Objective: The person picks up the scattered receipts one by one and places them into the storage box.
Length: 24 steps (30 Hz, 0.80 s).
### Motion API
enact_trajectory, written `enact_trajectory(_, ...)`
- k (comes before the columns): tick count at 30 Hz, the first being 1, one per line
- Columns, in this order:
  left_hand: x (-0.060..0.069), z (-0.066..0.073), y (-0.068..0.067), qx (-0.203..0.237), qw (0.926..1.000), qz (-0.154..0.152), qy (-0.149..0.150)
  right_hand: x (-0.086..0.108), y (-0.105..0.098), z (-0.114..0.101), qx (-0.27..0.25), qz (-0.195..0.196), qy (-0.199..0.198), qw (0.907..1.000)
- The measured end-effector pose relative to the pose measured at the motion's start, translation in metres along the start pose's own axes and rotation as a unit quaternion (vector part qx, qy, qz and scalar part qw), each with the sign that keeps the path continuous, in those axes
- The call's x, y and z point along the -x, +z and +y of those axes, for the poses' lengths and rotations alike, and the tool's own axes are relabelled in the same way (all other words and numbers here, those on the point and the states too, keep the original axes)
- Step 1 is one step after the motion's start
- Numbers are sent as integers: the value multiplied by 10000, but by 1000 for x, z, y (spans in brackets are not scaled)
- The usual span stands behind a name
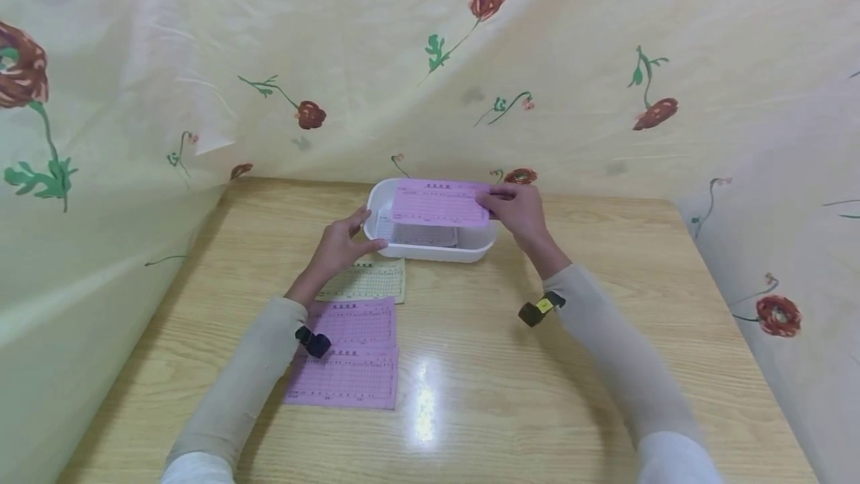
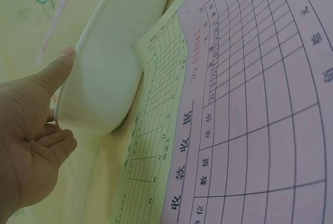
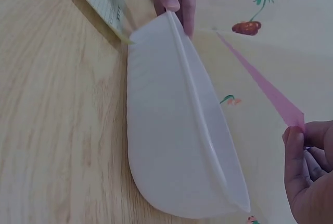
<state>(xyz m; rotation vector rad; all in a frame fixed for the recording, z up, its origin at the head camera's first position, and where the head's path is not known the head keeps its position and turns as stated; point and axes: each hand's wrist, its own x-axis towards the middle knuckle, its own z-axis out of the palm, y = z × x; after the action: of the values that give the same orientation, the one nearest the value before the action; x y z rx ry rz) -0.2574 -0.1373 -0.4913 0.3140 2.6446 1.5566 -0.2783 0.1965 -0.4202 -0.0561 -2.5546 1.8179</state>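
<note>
Right hand pinches the pink form over the white tub

The right hand [image 1: 520, 209] has thumb and fingers together on the right end of the pink form [image 1: 440, 204], which reaches leftward, its long axis side to side like that of the white tub [image 1: 437, 253]. In the head view it overlaps the tub's mouth; the right wrist view shows it apart from the rim. The left hand [image 1: 339, 245], farther from the form, grips the tub's left end. A flowered cloth [image 1: 376, 66] rises behind; the tabletop [image 1: 605, 245] offers room rightward, while a green form [image 1: 372, 284] lies in front.
</note>
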Motion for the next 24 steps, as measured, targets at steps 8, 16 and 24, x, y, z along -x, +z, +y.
enact_trajectory(8, 0, 0, 0, -25, 10000, -7, 17, -15, 21, -1, 335, -55, 37, 9994)
enact_trajectory(16, 2, 2, 0, 78, 10000, -20, 38, -27, 40, 3, 573, -69, 106, 9983)
enact_trajectory(24, 3, 2, 0, 71, 9999, -17, 113, -32, 56, 5, 831, -116, 102, 9964)
